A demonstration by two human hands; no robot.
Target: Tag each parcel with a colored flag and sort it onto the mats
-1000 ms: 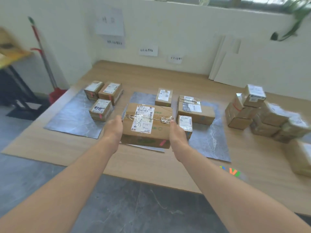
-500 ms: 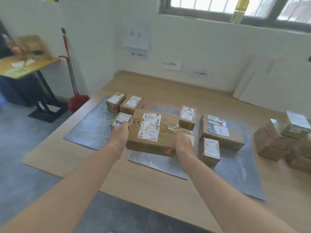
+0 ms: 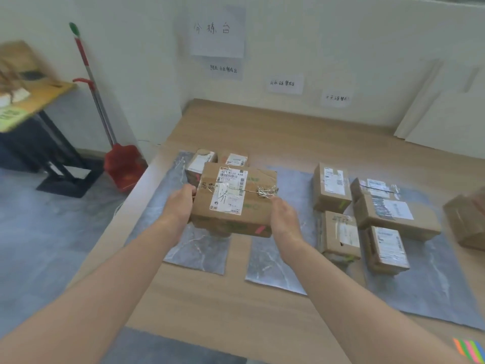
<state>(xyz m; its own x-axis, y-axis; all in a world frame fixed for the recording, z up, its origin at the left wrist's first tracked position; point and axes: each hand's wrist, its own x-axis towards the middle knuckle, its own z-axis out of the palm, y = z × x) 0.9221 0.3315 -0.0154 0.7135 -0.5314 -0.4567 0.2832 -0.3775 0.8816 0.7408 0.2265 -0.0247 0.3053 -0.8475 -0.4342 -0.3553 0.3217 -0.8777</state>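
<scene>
Bright even daylight, soft shadows, motion blur at left and right edges, wide-angle bending

Between your left hand point(image 3: 181, 203) and right hand point(image 3: 284, 219), the parcel point(image 3: 233, 222) carries a white label point(image 3: 228, 191) with a barcode, a blurred code and one large handwritten character. Beyond your hands, the wall sheet point(image 3: 217, 28) reads 分拣台; the smaller notes point(image 3: 284, 83) below it are too blurred to read.

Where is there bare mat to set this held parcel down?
Bare: the near half of the left mat, on the person's side of the held parcel, with small parcels only at its far end; the middle mat left of the four clustered parcels; the near end of the right mat. Crowded: that cluster, packed close together.
</scene>
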